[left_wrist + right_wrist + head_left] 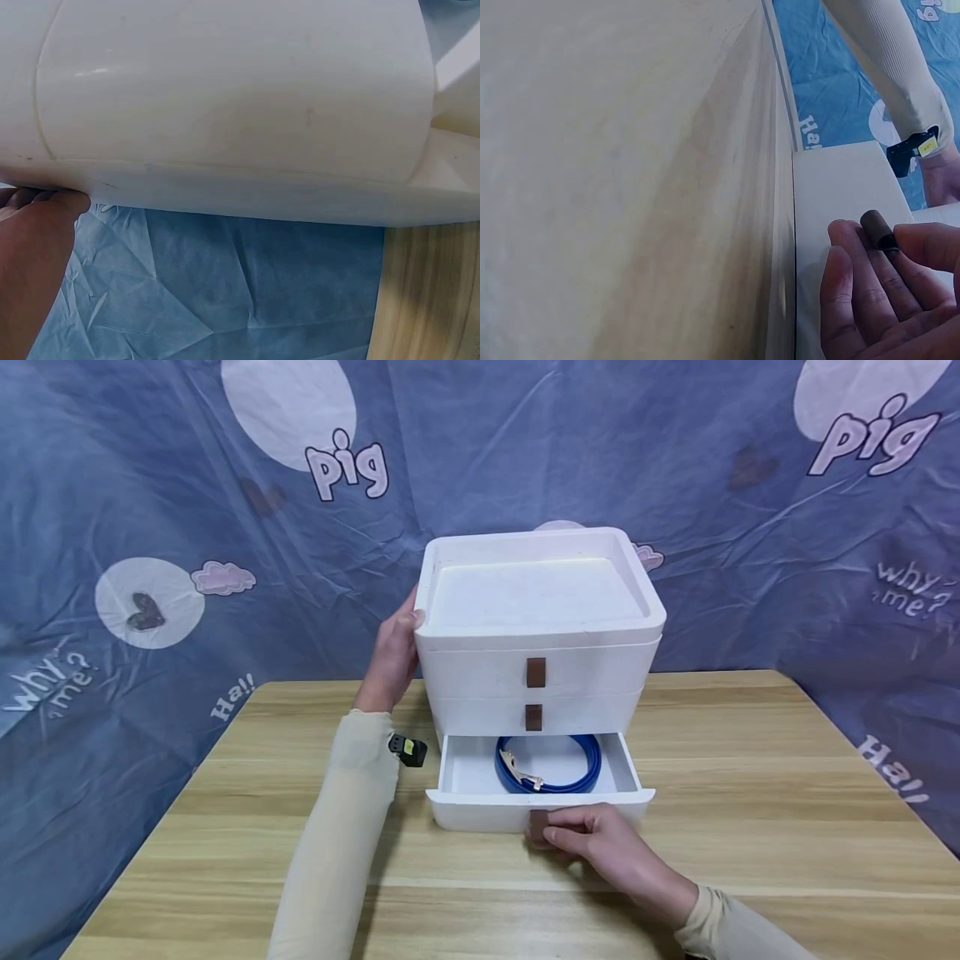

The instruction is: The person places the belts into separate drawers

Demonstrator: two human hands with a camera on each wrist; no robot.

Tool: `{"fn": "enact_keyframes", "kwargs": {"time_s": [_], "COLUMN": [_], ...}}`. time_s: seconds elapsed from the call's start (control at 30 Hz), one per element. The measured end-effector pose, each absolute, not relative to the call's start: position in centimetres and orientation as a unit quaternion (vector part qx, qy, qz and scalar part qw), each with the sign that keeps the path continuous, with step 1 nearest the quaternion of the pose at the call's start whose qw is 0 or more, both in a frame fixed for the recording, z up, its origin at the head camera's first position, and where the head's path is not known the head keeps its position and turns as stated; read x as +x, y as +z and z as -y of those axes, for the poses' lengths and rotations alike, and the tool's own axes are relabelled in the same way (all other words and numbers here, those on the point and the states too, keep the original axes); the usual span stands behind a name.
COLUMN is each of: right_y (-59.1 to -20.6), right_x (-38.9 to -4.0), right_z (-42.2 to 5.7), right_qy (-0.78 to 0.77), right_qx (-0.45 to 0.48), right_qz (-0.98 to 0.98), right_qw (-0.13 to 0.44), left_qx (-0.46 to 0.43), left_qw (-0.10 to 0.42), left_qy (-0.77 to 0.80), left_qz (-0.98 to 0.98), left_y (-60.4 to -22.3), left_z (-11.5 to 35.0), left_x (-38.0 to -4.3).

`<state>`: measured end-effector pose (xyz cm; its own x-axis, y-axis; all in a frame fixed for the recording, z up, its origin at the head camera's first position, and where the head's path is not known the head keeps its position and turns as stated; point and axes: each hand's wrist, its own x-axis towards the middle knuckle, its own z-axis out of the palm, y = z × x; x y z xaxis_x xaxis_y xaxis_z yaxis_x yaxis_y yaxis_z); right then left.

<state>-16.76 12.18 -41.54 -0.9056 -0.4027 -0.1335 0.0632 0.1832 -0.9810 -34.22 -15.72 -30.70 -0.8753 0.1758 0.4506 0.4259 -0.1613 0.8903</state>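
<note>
A white drawer unit (540,668) with brown pull tabs stands on the table. Its bottom drawer (468,814) is pulled out, and a coiled blue belt (592,764) with a gold-coloured buckle lies inside. My right hand (618,852) pinches the bottom drawer's brown pull tab (538,825) between thumb and fingers; the right wrist view also shows this tab (876,227). At the unit's upper left side, my left hand (393,652) grips the wall, thumb near the front corner. Some of its fingers are hidden behind the side.
The unit's top is a shallow tray (525,593). Two upper drawers, marked by a middle tab (533,717) and an upper tab (536,672), are closed. A wooden table (247,827) lies beneath, with a blue printed cloth (480,452) hanging behind.
</note>
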Motion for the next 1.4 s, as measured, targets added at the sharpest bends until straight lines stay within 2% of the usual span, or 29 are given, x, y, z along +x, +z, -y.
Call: {"fn": "enact_keyframes", "kwargs": {"time_s": [0.23,1.4], "right_y": [-41.6,-41.5], "right_x": [-16.9,-18.1], "right_z": [-12.0,-12.2], "right_qy": [-0.623,-0.619], "right_qx": [-0.11,-0.124], "right_qz": [-0.756,-0.755], "right_qw": [0.169,0.177], "left_qx": [-0.239,-0.235], "left_qw": [0.086,0.091], "left_qy": [-0.722,-0.719], "left_qz": [0.644,0.648], "left_y": [-30.7,-30.8], "left_z": [15.7,15.8], "left_x": [-34.2,-34.3]}}
